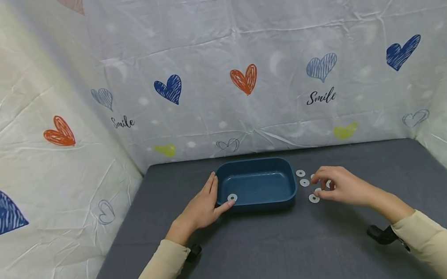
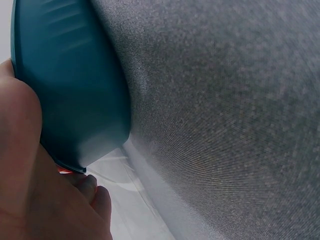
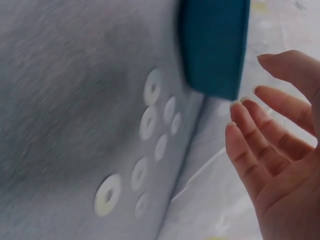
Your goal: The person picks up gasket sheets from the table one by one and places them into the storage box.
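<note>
**Hands at the blue tray, washers to its right**

On the dark grey felt table top [image 1: 281, 249], the left hand [image 1: 203, 207] lies against the left end of the dark blue rectangular plastic tray [image 1: 256, 185], fingers straight along its wall and the thumb at the near left corner; it braces the tray without curling round it. The left wrist view shows the tray's rounded corner [image 2: 75, 90] pressed against the palm. One white flat ring-shaped washer [image 1: 232, 197] lies inside the tray, just beside that thumb tip.

Just right of the tray, the right hand [image 1: 341, 187] hovers low over a loose cluster of the same white washers [image 3: 145, 150] lying flat on the felt. Its fingers are relaxed and slightly bent, holding nothing, as the right wrist view shows. Several washers stay visible between this hand and the tray, and one lies near its thumb.

Behind and on both sides hangs a white wrinkled cloth [image 1: 239, 45] printed with hearts and the word Smile.
</note>
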The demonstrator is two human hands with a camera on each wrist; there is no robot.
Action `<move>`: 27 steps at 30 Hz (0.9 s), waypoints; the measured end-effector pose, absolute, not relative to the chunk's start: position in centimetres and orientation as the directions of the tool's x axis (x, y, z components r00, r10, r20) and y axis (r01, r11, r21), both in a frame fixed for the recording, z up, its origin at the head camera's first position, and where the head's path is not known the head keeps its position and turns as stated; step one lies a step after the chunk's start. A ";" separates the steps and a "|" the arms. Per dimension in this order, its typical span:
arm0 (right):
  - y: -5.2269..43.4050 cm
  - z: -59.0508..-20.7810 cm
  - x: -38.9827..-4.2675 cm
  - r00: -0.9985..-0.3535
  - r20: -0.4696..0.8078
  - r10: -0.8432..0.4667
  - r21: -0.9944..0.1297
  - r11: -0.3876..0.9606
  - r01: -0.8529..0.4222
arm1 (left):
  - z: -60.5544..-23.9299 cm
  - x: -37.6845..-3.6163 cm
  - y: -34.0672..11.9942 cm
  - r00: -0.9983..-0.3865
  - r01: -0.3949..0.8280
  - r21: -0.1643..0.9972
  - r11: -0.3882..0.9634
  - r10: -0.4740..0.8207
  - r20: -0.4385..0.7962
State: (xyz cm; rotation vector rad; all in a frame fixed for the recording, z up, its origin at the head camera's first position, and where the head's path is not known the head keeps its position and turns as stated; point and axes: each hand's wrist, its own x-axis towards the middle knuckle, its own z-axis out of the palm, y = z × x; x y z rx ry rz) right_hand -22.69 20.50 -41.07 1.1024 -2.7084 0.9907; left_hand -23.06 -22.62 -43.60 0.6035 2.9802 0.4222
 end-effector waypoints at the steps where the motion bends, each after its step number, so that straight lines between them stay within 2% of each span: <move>1: 20.8 -41.2 -22.7 -0.746 0.277 -0.605 -0.541 0.544 -0.642 | -43.6 -23.1 -22.6 -0.922 0.367 0.278 0.888 0.388 -0.021; 11: 23.3 -42.9 -22.8 -0.765 0.276 -0.582 -0.530 0.571 -0.627 | -43.7 -23.1 -22.6 -0.923 0.365 0.280 0.888 0.384 -0.014; 19: 24.4 -43.7 -23.1 -0.770 0.299 -0.563 -0.478 0.610 -0.632 | -43.4 -23.0 -22.5 -0.925 0.360 0.270 0.893 0.380 -0.024; 27: 25.9 -44.6 -23.3 -0.801 0.285 -0.526 -0.459 0.658 -0.596 | -43.4 -23.0 -22.5 -0.925 0.355 0.275 0.893 0.378 -0.032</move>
